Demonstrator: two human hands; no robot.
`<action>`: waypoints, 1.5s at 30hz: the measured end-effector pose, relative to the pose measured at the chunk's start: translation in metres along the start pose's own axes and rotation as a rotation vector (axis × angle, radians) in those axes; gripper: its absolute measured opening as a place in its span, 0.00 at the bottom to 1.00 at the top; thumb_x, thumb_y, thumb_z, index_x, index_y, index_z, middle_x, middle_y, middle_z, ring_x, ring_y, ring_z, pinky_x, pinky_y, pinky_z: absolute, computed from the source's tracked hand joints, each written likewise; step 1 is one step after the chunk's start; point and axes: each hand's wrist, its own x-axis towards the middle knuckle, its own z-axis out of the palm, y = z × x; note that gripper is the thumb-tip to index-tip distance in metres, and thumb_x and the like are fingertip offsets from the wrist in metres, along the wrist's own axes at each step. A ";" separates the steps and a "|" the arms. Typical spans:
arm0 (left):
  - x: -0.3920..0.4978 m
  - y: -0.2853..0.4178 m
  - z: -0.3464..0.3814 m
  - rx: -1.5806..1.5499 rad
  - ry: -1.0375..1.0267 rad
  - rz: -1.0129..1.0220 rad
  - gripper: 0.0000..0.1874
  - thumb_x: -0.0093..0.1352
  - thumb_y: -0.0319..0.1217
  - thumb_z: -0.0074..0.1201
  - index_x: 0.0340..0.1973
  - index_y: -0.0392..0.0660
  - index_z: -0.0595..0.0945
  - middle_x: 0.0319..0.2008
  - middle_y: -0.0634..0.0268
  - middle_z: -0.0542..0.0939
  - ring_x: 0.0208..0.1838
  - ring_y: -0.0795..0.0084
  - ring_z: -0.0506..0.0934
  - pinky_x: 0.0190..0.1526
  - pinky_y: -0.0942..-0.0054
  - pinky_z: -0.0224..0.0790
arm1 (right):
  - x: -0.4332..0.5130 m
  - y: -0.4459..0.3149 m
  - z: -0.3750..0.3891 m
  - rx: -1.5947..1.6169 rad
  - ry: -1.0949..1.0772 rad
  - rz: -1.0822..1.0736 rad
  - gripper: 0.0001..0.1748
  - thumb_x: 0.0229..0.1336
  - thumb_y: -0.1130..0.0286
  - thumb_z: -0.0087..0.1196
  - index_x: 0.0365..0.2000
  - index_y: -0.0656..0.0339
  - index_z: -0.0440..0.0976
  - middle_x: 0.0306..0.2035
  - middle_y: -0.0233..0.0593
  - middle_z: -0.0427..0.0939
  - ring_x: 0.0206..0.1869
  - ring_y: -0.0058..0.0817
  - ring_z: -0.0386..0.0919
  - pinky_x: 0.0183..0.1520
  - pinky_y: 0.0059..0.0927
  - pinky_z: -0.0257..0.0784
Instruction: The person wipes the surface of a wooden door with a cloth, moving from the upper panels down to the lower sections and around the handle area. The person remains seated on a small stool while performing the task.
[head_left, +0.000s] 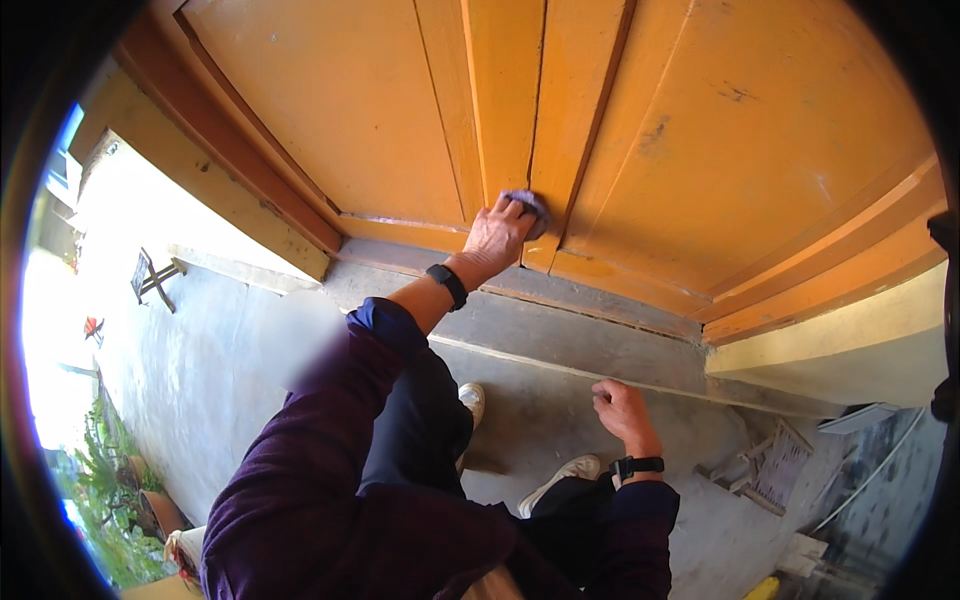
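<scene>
An orange wooden double door (405, 135) fills the upper part of the view, with a dark seam between its two leaves. My left hand (501, 231) presses a bunched purple-grey cloth (535, 213) against the door near the bottom of that seam. Part of the cloth is hidden under my fingers. Lower and to the right, my right hand (624, 411) hangs over the floor, away from the door, with its fingers curled in; I see nothing in it. Dark scuffs mark the right leaf.
A concrete step (570, 334) runs below the door, with my shoes on the floor before it. A folding stool (156, 279) stands at the left, potted plants (112, 480) at the lower left. A low stool with a woven seat (780, 466) is at the lower right.
</scene>
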 end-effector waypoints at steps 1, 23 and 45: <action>-0.006 0.000 0.007 -0.017 -0.040 -0.023 0.18 0.66 0.23 0.58 0.51 0.49 0.84 0.50 0.58 0.79 0.58 0.49 0.78 0.50 0.50 0.75 | 0.000 -0.001 0.000 0.005 0.009 -0.019 0.11 0.56 0.73 0.62 0.41 0.58 0.83 0.36 0.51 0.87 0.42 0.51 0.86 0.45 0.45 0.81; 0.184 0.063 -0.272 0.030 1.050 0.252 0.13 0.63 0.25 0.65 0.44 0.45 0.86 0.40 0.53 0.82 0.46 0.45 0.79 0.47 0.53 0.75 | 0.002 0.004 0.007 0.044 0.045 -0.093 0.10 0.54 0.76 0.61 0.39 0.61 0.83 0.37 0.53 0.86 0.41 0.53 0.85 0.44 0.46 0.80; 0.089 0.031 -0.145 0.105 0.441 0.173 0.07 0.65 0.30 0.63 0.38 0.50 0.85 0.38 0.63 0.78 0.46 0.56 0.79 0.43 0.56 0.76 | 0.001 0.000 0.000 0.005 0.053 -0.089 0.09 0.57 0.73 0.60 0.38 0.61 0.84 0.36 0.57 0.85 0.42 0.58 0.84 0.45 0.49 0.80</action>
